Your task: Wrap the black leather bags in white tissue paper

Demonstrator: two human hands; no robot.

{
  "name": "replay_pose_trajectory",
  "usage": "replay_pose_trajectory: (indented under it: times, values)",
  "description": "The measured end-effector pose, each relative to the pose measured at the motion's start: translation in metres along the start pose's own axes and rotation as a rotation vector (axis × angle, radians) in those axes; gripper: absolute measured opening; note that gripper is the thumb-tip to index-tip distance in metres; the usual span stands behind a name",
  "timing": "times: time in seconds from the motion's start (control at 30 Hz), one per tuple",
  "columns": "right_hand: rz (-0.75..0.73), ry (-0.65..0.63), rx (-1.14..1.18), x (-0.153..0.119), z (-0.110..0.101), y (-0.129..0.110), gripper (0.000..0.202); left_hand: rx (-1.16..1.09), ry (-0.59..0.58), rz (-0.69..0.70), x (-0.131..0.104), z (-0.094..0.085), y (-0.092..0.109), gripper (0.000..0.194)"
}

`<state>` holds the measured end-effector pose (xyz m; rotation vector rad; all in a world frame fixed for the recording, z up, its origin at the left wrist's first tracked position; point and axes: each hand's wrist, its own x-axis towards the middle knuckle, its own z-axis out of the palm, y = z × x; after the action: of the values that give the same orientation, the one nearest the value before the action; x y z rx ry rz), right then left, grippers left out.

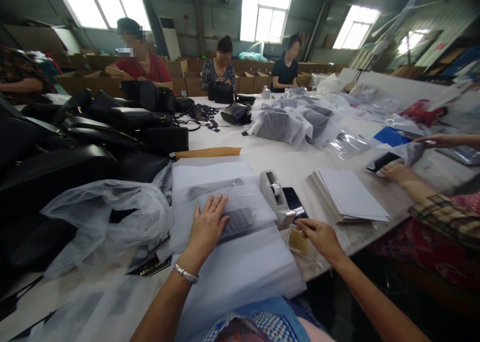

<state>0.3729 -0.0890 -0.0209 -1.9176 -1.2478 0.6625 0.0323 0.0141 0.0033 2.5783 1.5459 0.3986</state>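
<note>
My left hand (210, 221) lies flat with fingers spread on thin white wrapping paper (258, 199). Through the paper shows a dark, flat-lying item (240, 221), its kind blurred by the sheet. More white sheets (247, 267) lie stacked beneath it. To the right stands a grey tape dispenser (273, 194). My right hand (318, 236) pinches the tape end at the dispenser's front, thumb and forefinger together; the tape itself barely shows. Below those fingers sits a small clear packet with yellowish contents (299, 239). A dark phone (294, 202) lies behind the dispenser.
Black handbags (93, 127) are piled at left, with a crumpled clear plastic bag (108, 217) before them. Grey-white cards (348, 194) are stacked at right. Beyond lie wrapped bags (281, 122). A co-worker's hands (403, 174) handle a plastic-covered item at right; several people work across the table.
</note>
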Motion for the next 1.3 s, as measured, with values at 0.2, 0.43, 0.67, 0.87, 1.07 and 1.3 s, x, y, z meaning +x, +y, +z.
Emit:
replay_pose_trajectory:
  times: [0.2, 0.43, 0.67, 0.87, 1.07, 1.3]
  values:
    - [-0.422, -0.21, -0.263, 0.009, -0.033, -0.05, 0.026, -0.251, 0.044, -0.076, 0.004, -0.014, -0.017, 0.053]
    - [-0.841, -0.657, -0.275, 0.057, 0.025, -0.169, 0.029, -0.37, 0.129, -0.212, 0.005, -0.014, -0.047, 0.06]
    - [-1.129, -0.939, -0.467, 0.122, 0.147, -0.249, 0.023, -0.648, 0.202, -0.297, 0.0, 0.002, -0.067, 0.061]
    - [-1.269, -0.91, -0.994, 0.132, 0.202, -0.278, 0.021, -0.694, 0.22, -0.318, -0.001, 0.009, -0.069, 0.063]
    - [-1.188, -0.745, -1.082, 0.145, 0.213, -0.275, 0.066, -0.64, 0.2, -0.329, -0.001, 0.012, -0.07, 0.062]
    - [-0.801, -0.562, -0.826, 0.173, 0.178, -0.237, 0.032, -0.723, 0.193, -0.326, -0.001, 0.006, -0.071, 0.061]
